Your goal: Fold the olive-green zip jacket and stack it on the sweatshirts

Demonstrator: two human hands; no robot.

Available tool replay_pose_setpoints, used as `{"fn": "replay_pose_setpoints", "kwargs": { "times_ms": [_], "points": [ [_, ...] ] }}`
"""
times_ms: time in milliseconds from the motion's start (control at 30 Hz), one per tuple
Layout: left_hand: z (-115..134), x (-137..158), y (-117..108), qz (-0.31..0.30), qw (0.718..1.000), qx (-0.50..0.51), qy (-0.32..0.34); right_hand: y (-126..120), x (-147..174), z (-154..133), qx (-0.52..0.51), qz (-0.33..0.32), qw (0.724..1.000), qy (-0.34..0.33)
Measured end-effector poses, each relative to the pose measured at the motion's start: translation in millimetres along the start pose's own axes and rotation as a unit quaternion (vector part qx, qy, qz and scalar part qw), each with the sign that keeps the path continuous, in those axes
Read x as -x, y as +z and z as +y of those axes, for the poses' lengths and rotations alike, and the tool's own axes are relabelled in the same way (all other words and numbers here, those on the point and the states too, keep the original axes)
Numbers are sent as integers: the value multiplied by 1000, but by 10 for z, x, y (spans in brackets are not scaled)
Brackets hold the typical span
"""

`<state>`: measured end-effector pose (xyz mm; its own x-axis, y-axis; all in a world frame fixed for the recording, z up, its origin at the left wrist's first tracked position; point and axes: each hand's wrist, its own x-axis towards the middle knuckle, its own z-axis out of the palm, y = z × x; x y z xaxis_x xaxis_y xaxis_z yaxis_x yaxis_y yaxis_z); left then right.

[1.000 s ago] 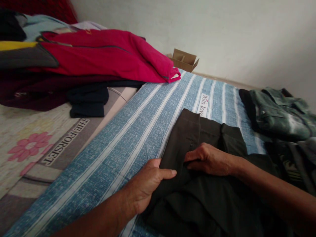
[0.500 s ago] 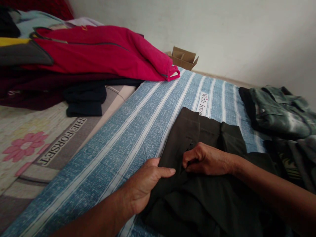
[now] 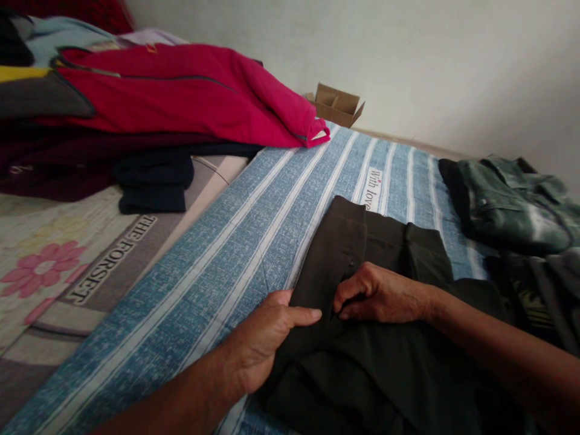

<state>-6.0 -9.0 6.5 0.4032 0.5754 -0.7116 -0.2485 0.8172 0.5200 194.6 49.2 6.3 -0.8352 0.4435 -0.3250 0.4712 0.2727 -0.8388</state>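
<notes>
**Dark trousers point(image 3: 339, 232) gripped at the pocket point(image 3: 348, 270)**

With the middle of the view as the hub, the trousers lie at five o'clock on a blue striped sheet point(image 3: 240, 241), waistband pointing away towards one o'clock. The left hand point(image 3: 267, 338), at about six o'clock, grasps their near-left edge, thumb on top and fingers underneath. The right hand point(image 3: 385, 294), at four o'clock, pinches at the slanted pocket opening; its fingertips are shaded, so I cannot tell whether they hold a zip pull or only cloth.

The step in hand looks to be working along that opening. As I judge it, the next move calls for the left hand to hold the edge steady, so the soft fabric does not bunch under the right.

Near twelve o'clock, against the wall point(image 3: 430, 66), stands a cardboard box point(image 3: 333, 115), flaps up, with a divider inside; its bottom is out of sight. A red jacket point(image 3: 181, 99) lies at ten o'clock and folded green clothing point(image 3: 512, 199) at three.
</notes>
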Motion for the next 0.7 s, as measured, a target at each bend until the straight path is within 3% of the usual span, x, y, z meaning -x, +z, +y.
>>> {"fn": "replay_pose_setpoints", "kwargs": {
  "times_ms": [300,700],
  "points": [
    [-25,-19,-21,18,1000,2,2,-15,4,-42,-46,-9,999,-19],
    [-50,-41,-22,-22,999,23,27,-15,-5,-38,-52,-3,999,-9]
  ]
}}
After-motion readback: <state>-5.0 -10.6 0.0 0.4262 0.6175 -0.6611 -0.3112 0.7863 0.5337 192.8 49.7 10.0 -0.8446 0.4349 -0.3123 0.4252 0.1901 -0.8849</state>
